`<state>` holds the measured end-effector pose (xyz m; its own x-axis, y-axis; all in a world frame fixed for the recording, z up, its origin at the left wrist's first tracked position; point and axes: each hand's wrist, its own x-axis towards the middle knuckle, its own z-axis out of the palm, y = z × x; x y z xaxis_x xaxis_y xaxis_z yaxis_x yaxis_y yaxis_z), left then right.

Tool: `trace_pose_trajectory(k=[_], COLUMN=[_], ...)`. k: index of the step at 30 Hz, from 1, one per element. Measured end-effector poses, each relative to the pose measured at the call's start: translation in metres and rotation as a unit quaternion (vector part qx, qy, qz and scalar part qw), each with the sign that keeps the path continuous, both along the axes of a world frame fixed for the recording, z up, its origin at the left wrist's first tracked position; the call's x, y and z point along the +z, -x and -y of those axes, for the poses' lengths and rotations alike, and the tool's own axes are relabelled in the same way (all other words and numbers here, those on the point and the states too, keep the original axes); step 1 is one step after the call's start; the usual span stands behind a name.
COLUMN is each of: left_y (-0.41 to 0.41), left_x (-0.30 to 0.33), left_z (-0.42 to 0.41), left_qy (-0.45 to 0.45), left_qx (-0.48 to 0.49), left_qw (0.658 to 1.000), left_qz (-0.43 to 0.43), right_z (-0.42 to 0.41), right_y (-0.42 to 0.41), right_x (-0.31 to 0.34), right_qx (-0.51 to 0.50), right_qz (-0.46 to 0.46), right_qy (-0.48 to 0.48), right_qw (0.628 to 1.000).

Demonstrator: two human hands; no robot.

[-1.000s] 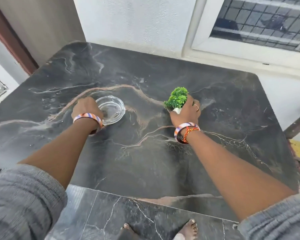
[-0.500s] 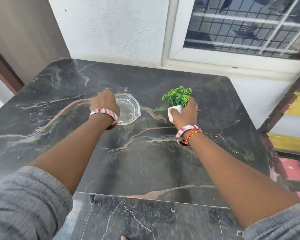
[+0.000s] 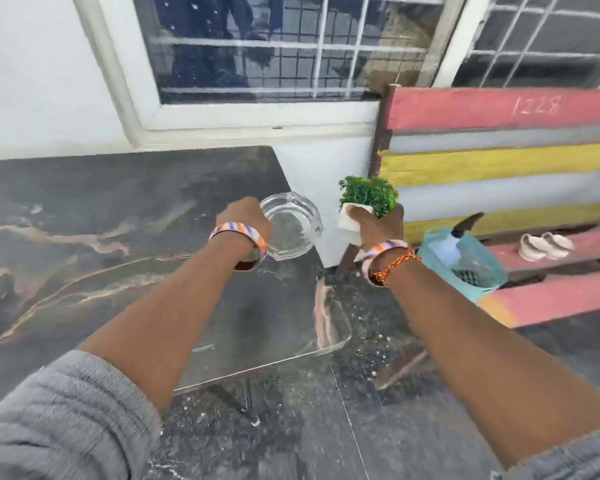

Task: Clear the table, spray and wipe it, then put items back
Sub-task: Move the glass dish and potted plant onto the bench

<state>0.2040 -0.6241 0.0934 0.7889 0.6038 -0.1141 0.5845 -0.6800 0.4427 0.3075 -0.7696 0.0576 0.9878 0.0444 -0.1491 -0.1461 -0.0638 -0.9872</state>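
My left hand (image 3: 245, 216) grips the near rim of a clear glass ashtray (image 3: 291, 225), held in the air over the right edge of the black marble table (image 3: 118, 237). My right hand (image 3: 378, 225) is wrapped round the white pot of a small green plant (image 3: 368, 195), carried past the table's right edge above the floor. A spray bottle (image 3: 447, 247) with a black trigger stands in a teal basket (image 3: 485, 268) on the bench to the right.
A red, yellow and grey slatted bench (image 3: 499, 161) stands right of the table, with a pair of pale shoes (image 3: 544, 244) on its seat. A barred window (image 3: 274, 46) and white wall are behind. Dark marble floor (image 3: 326, 427) lies below.
Both hands lifted the ashtray and the plant off the table and carried them to the right, past the table's edge. The view swung right, bringing the bench and basket into sight.
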Motion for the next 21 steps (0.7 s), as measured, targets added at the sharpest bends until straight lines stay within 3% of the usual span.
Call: trace_pose_trajectory(k=[5,12,21], left_y=[-0.065,-0.155,-0.295], left_x=[-0.010,-0.026,-0.046], left_z=[0.088,0.201,0.295], left_qy=[0.037,0.070,0.087], left_qx=[-0.072,-0.179,-0.285], left_qw=[0.997,0.980,0.947], left_qz=[0.000,-0.050,-0.121], right_z=[0.116,0.218,0.307], right_y=[-0.049,-0.101,-0.205], right_x=[-0.011,-0.045,-0.075], right_qx=[-0.024,-0.168,-0.264], right_qz=[-0.078,-0.175,-0.194], right_qy=[-0.030,-0.150,-0.130], right_qw=[0.996,0.958,0.936])
